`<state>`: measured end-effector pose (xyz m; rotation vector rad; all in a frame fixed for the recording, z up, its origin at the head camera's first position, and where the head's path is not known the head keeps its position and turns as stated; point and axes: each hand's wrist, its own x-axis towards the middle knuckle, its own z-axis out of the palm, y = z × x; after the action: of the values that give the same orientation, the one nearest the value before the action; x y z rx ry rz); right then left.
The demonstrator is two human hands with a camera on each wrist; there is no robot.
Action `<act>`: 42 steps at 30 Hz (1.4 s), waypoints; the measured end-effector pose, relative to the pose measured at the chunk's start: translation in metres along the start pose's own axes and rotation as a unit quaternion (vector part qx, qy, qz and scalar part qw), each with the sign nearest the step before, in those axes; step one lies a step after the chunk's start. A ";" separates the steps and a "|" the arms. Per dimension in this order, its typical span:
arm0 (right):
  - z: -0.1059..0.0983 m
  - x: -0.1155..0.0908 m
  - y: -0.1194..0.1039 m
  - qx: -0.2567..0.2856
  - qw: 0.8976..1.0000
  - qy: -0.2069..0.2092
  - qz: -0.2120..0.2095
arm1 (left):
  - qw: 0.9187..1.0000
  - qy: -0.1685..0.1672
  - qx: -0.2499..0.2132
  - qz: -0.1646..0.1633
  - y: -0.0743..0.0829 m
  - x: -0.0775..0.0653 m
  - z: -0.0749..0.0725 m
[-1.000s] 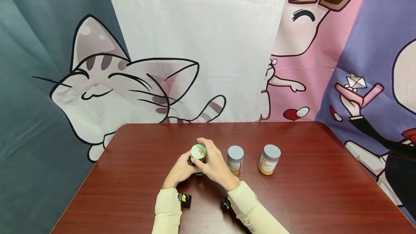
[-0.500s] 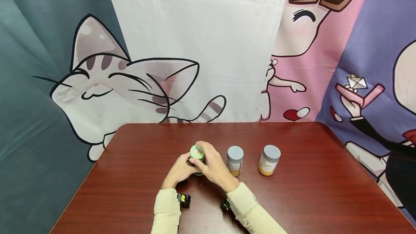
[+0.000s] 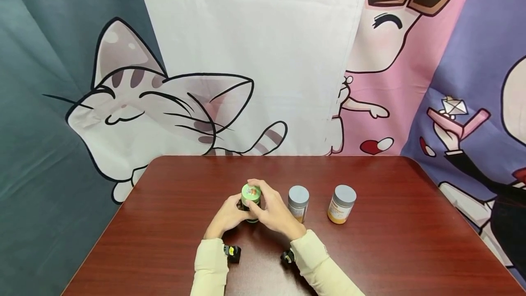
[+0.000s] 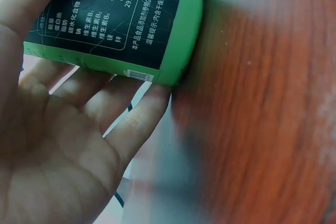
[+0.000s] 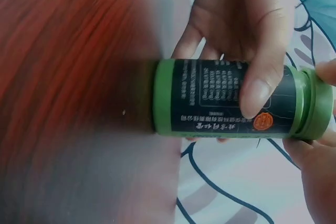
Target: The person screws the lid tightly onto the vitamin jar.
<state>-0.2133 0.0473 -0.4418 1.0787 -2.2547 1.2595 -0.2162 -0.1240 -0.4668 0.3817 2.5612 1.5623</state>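
A green bottle (image 5: 181, 98) with a black label stands upright on the table between my hands. Its round green lid (image 3: 251, 191) carries a small coloured print on top. My left hand (image 3: 227, 217) grips the body, thumb on the label side and fingers spread along the other side in the left wrist view. The right hand (image 3: 274, 211) pinches the lid between thumb and fingers. In the right wrist view, the lid sits at the bottle's neck, with a narrow groove between it and the body. Much of the bottle is hidden behind the hands in the head view.
Two jars with grey lids stand to the right: a nearer jar (image 3: 298, 199), partly behind the right hand, and a farther jar (image 3: 342, 203) with a white and yellow lower part. A cartoon-printed cloth (image 3: 263, 58) hangs behind the reddish-brown table (image 3: 164, 241).
The right fingers have drawn in over the lid and shifted around it, and the print on the lid looks turned. The left hand keeps its grip. The head view has shifted slightly.
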 end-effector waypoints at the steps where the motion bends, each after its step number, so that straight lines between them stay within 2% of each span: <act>1: 0.000 0.000 0.000 0.005 1.000 -0.002 0.002 | 1.000 0.000 -0.001 -0.001 0.000 0.000 0.000; 9: 0.000 0.001 -0.004 0.000 0.999 -0.006 0.032 | 1.000 0.003 -0.001 0.008 -0.001 0.000 0.001; 19: 0.007 0.003 -0.005 -0.024 0.997 0.041 0.060 | 1.000 0.009 0.006 0.024 -0.001 0.002 0.001; 26: 0.009 0.002 -0.006 -0.045 0.995 0.052 0.074 | 0.999 0.009 -0.019 0.025 0.024 -0.010 -0.002; 28: 0.007 0.001 -0.006 -0.046 0.994 0.051 0.082 | 0.999 0.008 -0.017 0.033 0.027 -0.012 -0.003; 32: 0.002 0.001 -0.007 -0.017 0.993 0.047 0.104 | 1.000 0.005 -0.007 0.020 0.014 -0.007 0.000; 36: -0.001 0.000 -0.004 0.017 0.994 0.027 0.105 | 1.000 0.000 0.000 0.009 0.001 -0.001 0.002; 40: -0.001 -0.001 -0.001 0.051 0.995 -0.001 0.087 | 1.000 0.003 -0.006 0.007 0.002 -0.001 0.002; 42: 0.000 -0.002 0.000 0.070 0.994 -0.011 0.083 | 1.000 0.005 -0.013 0.015 0.010 -0.004 0.001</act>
<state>-0.2123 0.0480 -0.4429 0.9725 -2.3421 1.4975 -0.2105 -0.1204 -0.4586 0.4125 2.5523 1.6090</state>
